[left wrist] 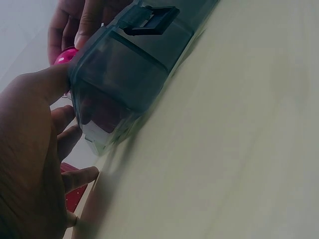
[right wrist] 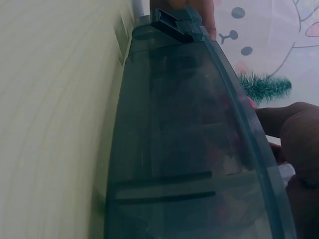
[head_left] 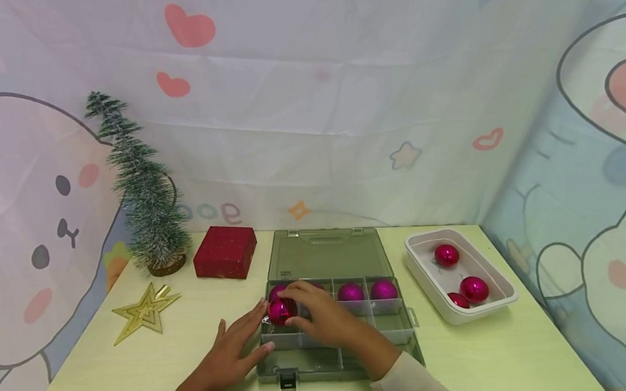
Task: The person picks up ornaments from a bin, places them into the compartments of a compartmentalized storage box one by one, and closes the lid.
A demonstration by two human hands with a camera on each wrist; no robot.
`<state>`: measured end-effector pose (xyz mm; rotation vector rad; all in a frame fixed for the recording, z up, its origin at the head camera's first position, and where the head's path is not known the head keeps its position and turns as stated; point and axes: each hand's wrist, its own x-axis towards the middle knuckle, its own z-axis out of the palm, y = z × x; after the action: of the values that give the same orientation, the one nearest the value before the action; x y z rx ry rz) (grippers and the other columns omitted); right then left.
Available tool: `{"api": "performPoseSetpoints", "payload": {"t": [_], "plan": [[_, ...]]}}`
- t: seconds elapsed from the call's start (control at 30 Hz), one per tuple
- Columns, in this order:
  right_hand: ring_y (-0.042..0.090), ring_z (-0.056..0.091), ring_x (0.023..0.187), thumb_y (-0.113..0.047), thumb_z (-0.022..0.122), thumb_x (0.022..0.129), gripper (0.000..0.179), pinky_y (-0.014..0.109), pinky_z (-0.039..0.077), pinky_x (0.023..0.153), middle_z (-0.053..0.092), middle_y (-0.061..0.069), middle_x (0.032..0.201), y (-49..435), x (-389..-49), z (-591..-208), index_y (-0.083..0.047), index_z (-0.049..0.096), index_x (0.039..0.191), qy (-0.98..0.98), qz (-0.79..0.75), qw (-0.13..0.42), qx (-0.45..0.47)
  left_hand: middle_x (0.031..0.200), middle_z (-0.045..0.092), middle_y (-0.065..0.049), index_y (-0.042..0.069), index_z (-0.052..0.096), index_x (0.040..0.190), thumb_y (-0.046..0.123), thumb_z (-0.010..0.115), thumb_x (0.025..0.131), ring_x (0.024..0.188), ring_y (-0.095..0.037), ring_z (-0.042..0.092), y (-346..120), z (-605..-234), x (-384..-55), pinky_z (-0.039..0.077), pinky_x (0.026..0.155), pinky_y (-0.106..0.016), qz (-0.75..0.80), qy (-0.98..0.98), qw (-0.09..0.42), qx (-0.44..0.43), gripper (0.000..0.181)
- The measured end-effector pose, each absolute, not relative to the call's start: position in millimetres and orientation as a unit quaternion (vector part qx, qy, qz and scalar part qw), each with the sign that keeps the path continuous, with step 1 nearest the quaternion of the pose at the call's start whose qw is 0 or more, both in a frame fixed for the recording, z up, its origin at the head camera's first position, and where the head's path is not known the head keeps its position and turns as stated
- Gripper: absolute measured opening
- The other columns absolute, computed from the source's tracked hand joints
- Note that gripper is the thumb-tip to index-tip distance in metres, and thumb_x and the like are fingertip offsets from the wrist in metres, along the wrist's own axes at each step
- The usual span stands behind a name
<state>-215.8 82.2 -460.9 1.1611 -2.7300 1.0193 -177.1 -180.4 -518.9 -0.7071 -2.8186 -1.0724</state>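
Note:
A grey see-through compartment box (head_left: 303, 361) lies with its lid (head_left: 328, 252) folded back. My right hand (head_left: 329, 320) pinches a shiny magenta Christmas ball (head_left: 280, 312) over the box's left compartments. Glittery purple balls (head_left: 350, 291) sit in the back row; some are partly hidden behind the right hand. Fingers extended, my left hand (head_left: 231, 354) rests against the box's left side. In the left wrist view its thumb touches the box wall (left wrist: 129, 69), with part of the ball (left wrist: 65, 56) behind it. The right wrist view shows mostly the box's front wall (right wrist: 184, 124).
On the right stands a white tub (head_left: 422, 275) holding shiny magenta balls (head_left: 474, 289). A dark red box (head_left: 225, 252) and a small frosted Christmas tree (head_left: 146, 195) stand at the back left. In front of them lies a gold star topper (head_left: 145, 313).

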Motion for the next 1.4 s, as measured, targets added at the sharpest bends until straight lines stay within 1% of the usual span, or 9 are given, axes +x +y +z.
{"api": "performPoseSetpoints", "payload": {"t": [0.17, 0.4, 0.7, 0.87, 1.1, 1.4], "plan": [[0.024, 0.062, 0.145, -0.020, 0.076, 0.103, 0.051, 0.045, 0.054, 0.120, 0.062, 0.004, 0.154, 80.6, -216.9, -463.7, -0.013, 0.062, 0.152, -0.873, 0.320, -0.005, 0.368, 0.180, 0.034, -0.004, 0.021, 0.036, 0.172, 0.049, 0.066, 0.106, 0.165, -0.041, 0.035, -180.5, -520.8, -178.3, 0.006, 0.116, -0.095, -0.351, -0.910, 0.013, -0.221, 0.078], [0.024, 0.060, 0.148, -0.022, 0.075, 0.105, 0.050, 0.045, 0.053, 0.121, 0.061, 0.003, 0.157, 79.0, -215.3, -466.5, -0.018, 0.063, 0.153, -0.887, 0.296, -0.022, 0.355, 0.179, 0.036, -0.005, 0.020, 0.038, 0.172, 0.048, 0.066, 0.106, 0.164, -0.043, 0.037, -180.7, -522.4, -178.7, 0.006, 0.116, -0.096, -0.351, -0.909, 0.019, -0.223, 0.077], [0.021, 0.060, 0.144, -0.019, 0.072, 0.107, 0.047, 0.040, 0.054, 0.119, 0.062, 0.002, 0.154, 77.3, -213.6, -469.7, -0.014, 0.063, 0.153, -0.887, 0.279, -0.025, 0.368, 0.179, 0.036, -0.006, 0.021, 0.037, 0.172, 0.048, 0.066, 0.106, 0.164, -0.043, 0.036, -180.9, -519.8, -177.9, 0.005, 0.116, -0.096, -0.348, -0.911, 0.011, -0.221, 0.077], [0.021, 0.060, 0.145, -0.020, 0.071, 0.108, 0.046, 0.041, 0.054, 0.119, 0.061, 0.002, 0.155, 77.0, -213.3, -471.3, -0.014, 0.063, 0.153, -0.889, 0.275, -0.022, 0.366, 0.178, 0.038, -0.006, 0.020, 0.037, 0.172, 0.047, 0.066, 0.106, 0.163, -0.043, 0.038, -181.1, -518.4, -177.4, 0.006, 0.115, -0.096, -0.347, -0.911, 0.015, -0.223, 0.077], [0.020, 0.060, 0.144, -0.019, 0.071, 0.108, 0.047, 0.040, 0.054, 0.119, 0.062, 0.002, 0.154, 76.3, -214.6, -473.5, -0.014, 0.063, 0.153, -0.889, 0.269, -0.018, 0.370, 0.180, 0.035, -0.005, 0.022, 0.035, 0.173, 0.049, 0.065, 0.106, 0.165, -0.042, 0.036, -180.8, -519.8, -178.0, 0.004, 0.117, -0.095, -0.348, -0.912, 0.002, -0.216, 0.078], [0.022, 0.060, 0.146, -0.020, 0.070, 0.108, 0.048, 0.042, 0.054, 0.120, 0.061, 0.002, 0.156, 76.7, -215.7, -473.7, -0.014, 0.061, 0.155, -0.892, 0.260, -0.020, 0.369, 0.180, 0.033, -0.005, 0.020, 0.035, 0.173, 0.050, 0.064, 0.107, 0.166, -0.042, 0.034, -180.4, -520.7, -179.3, 0.003, 0.117, -0.095, -0.352, -0.911, -0.002, -0.215, 0.078]]}}
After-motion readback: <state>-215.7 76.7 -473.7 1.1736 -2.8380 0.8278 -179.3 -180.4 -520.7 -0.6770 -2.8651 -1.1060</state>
